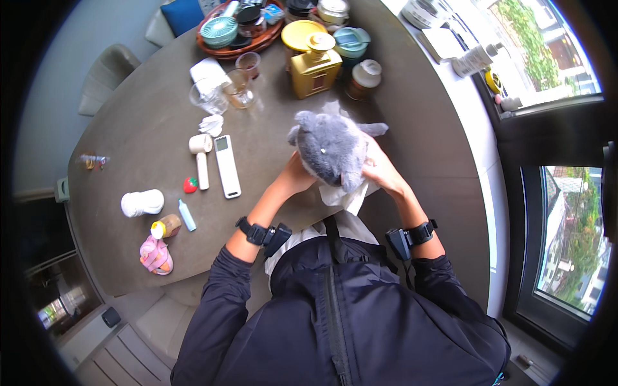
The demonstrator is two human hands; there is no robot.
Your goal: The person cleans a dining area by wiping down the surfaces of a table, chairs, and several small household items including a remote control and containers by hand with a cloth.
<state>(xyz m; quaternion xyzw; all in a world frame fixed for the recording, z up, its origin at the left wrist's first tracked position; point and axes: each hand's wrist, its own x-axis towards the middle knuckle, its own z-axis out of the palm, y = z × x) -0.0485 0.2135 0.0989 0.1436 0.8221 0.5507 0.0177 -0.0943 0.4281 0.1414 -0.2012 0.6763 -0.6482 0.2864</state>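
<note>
A grey plush toy animal [330, 144] is held up over the near edge of the dark table [270, 166]. My left hand [300, 173] grips its left side, with the fingertips hidden beneath the toy. On the opposite side my right hand [380, 164] has hold of it, fingers partly tucked under the plush. A white tissue or cloth [348, 199] hangs below the toy by my right hand; whether it is pinched or only touching, I cannot tell. To the left of my left hand lie a white remote control [227, 166] and a white handheld fan [202, 159].
A gold bottle [316, 72], a lidded jar [364, 79] and a teal-lidded cup [351, 43] stand beyond the toy. Clear plastic cups [240, 89] are farther left. A red strawberry-shaped item [190, 185], a small pink shoe [156, 255] and a yellow-capped jar [166, 226] lie at left.
</note>
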